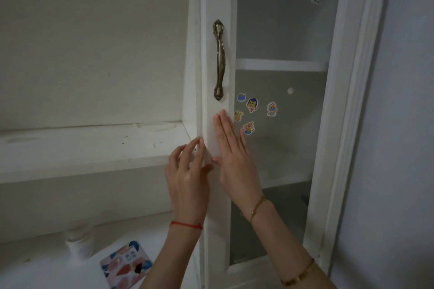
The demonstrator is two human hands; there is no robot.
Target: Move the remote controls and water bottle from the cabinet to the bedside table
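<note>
My left hand [187, 176] curls its grip round the edge of the white glass-paned cabinet door [217, 124]; my right hand [231, 152] lies flat on its frame, fingers straight. At twelve o'clock hangs the stiff bronze handle [219, 60] — the better hold, I judge. Remotes and bottle — none visible on the shelves behind.

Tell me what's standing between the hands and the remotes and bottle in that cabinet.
The glass cabinet door does. The right hand lies flat on its frame; the left hand holds its edge below the metal handle. No remotes or bottle show on the shelves behind the glass.
</note>
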